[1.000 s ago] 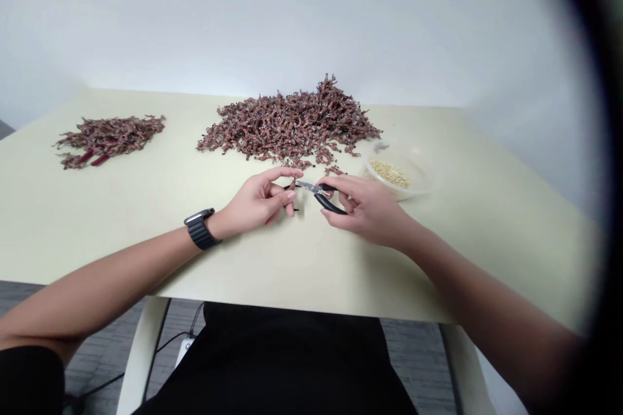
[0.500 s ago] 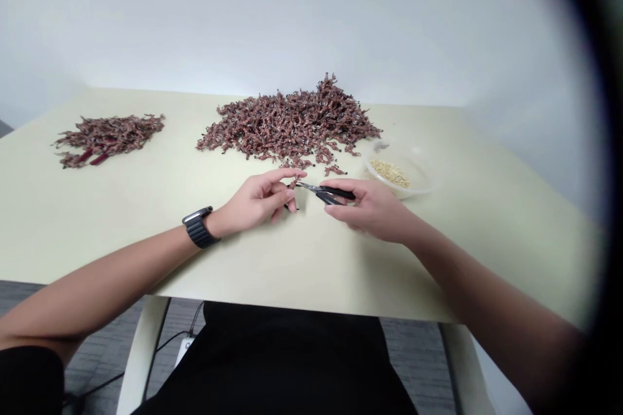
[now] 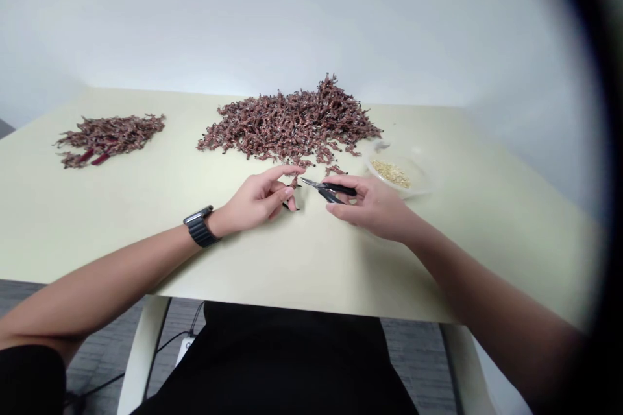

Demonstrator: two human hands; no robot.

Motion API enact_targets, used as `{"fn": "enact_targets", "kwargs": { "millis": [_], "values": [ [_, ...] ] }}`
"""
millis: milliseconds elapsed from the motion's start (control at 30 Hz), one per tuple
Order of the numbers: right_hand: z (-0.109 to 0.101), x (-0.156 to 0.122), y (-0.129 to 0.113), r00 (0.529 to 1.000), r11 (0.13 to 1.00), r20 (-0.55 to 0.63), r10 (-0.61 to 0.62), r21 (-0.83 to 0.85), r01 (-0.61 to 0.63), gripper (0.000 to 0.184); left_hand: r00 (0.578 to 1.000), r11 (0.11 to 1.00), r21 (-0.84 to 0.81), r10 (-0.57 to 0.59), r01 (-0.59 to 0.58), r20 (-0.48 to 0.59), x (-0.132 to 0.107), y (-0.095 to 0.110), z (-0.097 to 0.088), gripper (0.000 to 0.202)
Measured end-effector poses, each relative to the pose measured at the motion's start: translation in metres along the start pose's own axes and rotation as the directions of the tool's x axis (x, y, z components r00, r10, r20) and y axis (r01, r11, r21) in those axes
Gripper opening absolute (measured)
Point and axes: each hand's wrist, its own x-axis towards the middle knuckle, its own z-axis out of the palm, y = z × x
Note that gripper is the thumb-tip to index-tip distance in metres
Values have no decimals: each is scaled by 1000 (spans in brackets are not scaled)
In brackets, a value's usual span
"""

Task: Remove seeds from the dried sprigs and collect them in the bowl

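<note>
My left grip (image 3: 263, 198) pinches a small brown piece (image 3: 294, 182) above the table (image 3: 272, 272); my right grip (image 3: 374, 209) is wrapped round black-handled pliers (image 3: 325, 187), tips just beside it, big brown pile (image 3: 292, 124) behind!

Behind the pale yellow table (image 3: 292, 266), a whitish wall (image 3: 243, 13) is rising. Below the table, grey flooring (image 3: 413, 356) is showing, two pale legs (image 3: 141, 350) are slanting downward, and a white box (image 3: 183, 347) is peeking out near dark cables (image 3: 170, 339).
</note>
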Motion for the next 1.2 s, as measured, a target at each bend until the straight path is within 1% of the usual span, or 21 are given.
{"fn": "enact_targets", "kwargs": {
  "millis": [200, 433, 533, 600, 667, 700, 767, 833, 867, 900, 933, 1000, 1100, 1200],
  "values": [
    [2, -2, -1, 1000, 997, -15, -7, -72, 6, 55, 999, 999, -27, -43, 43, -2, 0, 2, 1, 50],
    [3, -2, -3, 997, 987, -12, -77, -140, 75, 47, 997, 996, -42, -76, 76, 5, -1, 5, 2, 52],
    [3, -2, -4, 995, 985, -19, -101, -145, 97, 45, 997, 996, -47, -79, 79, 10, 0, 5, 2, 52],
    [2, -3, -5, 998, 995, 1, -59, -77, 59, 44, 998, 997, -35, -66, 66, 21, 0, 4, 2, 52],
    [0, -3, -7, 996, 996, 79, 32, 76, -38, 42, 999, 999, 33, -14, 13, 37, -1, 4, 0, 50],
    [-1, -4, -9, 988, 979, 135, 74, 180, -97, 40, 999, 994, 98, 35, -39, 39, -1, 4, -1, 48],
    [-2, -4, -12, 963, 898, 246, 114, 389, -206, 32, 985, 948, 269, 166, -172, 43, -1, 4, -4, 43],
    [-2, -3, -14, 938, 795, 328, 111, 537, -281, 27, 955, 865, 413, 291, -286, 52, -2, 3, -7, 41],
    [-1, -3, -14, 930, 756, 353, 107, 578, -306, 27, 945, 837, 449, 324, -312, 54, -2, 3, -7, 42],
    [-1, -2, -14, 926, 735, 362, 105, 599, -318, 28, 943, 833, 456, 329, -313, 47, -2, 4, -7, 43],
    [-1, -2, -14, 930, 732, 351, 108, 605, -313, 28, 950, 850, 437, 312, -295, 34, -2, 4, -6, 44],
    [0, -2, -11, 954, 778, 273, 121, 571, -262, 32, 973, 913, 344, 230, -217, 4, -2, 4, -4, 47],
    [1, -3, -8, 984, 899, 115, 134, 405, -169, 48, 994, 978, 181, 107, -103, -13, -2, 6, -1, 50],
    [2, -4, -6, 994, 965, 26, 104, 240, -108, 59, 999, 996, 76, 42, -40, -21, -3, 6, 1, 51]
  ]
}}
